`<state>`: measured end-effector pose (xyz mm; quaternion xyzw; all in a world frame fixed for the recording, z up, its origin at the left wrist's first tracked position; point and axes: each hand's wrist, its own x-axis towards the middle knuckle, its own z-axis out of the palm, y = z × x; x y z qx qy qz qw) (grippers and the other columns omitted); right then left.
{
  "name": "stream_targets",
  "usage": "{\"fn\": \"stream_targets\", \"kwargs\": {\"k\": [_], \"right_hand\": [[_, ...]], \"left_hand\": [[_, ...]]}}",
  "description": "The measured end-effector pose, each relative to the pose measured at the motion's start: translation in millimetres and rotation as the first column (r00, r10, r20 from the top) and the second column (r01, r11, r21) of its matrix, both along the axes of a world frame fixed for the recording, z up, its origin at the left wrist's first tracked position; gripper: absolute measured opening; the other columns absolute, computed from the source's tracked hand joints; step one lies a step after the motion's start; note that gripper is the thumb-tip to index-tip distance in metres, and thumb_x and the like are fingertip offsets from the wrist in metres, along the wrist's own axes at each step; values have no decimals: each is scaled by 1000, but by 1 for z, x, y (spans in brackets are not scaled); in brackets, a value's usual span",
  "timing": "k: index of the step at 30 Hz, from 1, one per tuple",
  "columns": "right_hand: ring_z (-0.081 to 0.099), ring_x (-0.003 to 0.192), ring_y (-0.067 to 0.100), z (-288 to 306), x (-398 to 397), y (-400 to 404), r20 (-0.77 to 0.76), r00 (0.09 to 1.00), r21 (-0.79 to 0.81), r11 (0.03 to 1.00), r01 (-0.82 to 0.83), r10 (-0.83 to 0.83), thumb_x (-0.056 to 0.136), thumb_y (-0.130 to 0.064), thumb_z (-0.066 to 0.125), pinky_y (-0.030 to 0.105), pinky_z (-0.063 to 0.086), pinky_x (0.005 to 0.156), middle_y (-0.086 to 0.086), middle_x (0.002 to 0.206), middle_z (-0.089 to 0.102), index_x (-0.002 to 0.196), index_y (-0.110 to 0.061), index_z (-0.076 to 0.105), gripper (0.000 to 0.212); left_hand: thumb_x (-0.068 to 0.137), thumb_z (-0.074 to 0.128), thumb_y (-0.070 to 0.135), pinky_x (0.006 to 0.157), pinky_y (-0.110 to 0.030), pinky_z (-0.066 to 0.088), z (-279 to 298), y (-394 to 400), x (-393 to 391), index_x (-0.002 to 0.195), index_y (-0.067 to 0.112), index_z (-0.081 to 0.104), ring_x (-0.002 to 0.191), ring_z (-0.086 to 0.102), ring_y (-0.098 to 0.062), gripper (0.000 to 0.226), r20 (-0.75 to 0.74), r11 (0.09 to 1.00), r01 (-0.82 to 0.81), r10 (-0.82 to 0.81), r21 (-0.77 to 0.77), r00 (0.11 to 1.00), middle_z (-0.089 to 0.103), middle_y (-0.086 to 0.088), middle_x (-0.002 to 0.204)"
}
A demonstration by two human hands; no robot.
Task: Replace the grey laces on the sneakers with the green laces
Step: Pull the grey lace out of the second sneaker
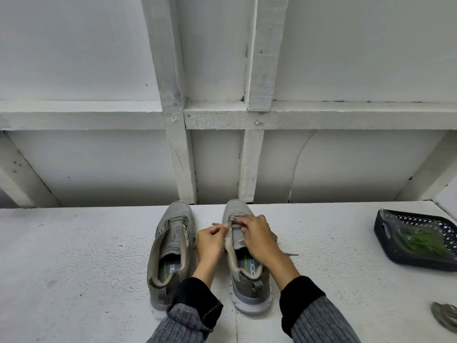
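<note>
While both sneakers lie side by side on the white tabletop (74, 256), toes pointing away toward the wall, the action's on the right sneaker (243, 266). Left hand (210, 246) pinches the grey lace (233, 222) just left of the eyelets, right hand (258, 237) curled on it from the other side. Left sneaker (170, 248) sits unlaced beside the left grip. Far right of the right grip, a dark basket (382, 233) holds the green laces (418, 243); nearer, a loose grey lace bundle (445, 319).
</note>
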<state>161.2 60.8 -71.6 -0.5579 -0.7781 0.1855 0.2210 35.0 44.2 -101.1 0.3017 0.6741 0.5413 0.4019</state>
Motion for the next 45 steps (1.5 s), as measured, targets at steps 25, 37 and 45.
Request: {"fn": "stream_targets", "kwargs": {"k": [25,37,45], "right_hand": [[55,60,-3,48,37,5,-559,801,49,955,292,-216,91,-20,64,11,40,58,-9,64,61,73,-18,61,19],[60,89,27,-2,62,-4,191,935,-18,951,309,-300,98,-21,48,30,43,67,11,100,67,102,-8,63,20],[54,104,31,10,47,-2,174,935,-9,949,316,-310,98,-26,47,38,41,83,11,112,60,112,-6,52,25]], "left_hand": [[85,73,23,60,-16,42,10,-2,1,92,10,78,78,62,-10,15,-111,996,-10,-1,-94,994,75,-7,89],[86,72,19,65,-14,48,10,-5,2,89,10,78,74,62,-9,12,-102,997,-19,11,-80,995,74,-4,86],[86,72,20,67,-21,46,11,-5,1,88,10,78,73,62,-10,12,-94,996,-11,2,-87,996,73,-2,82]]}}
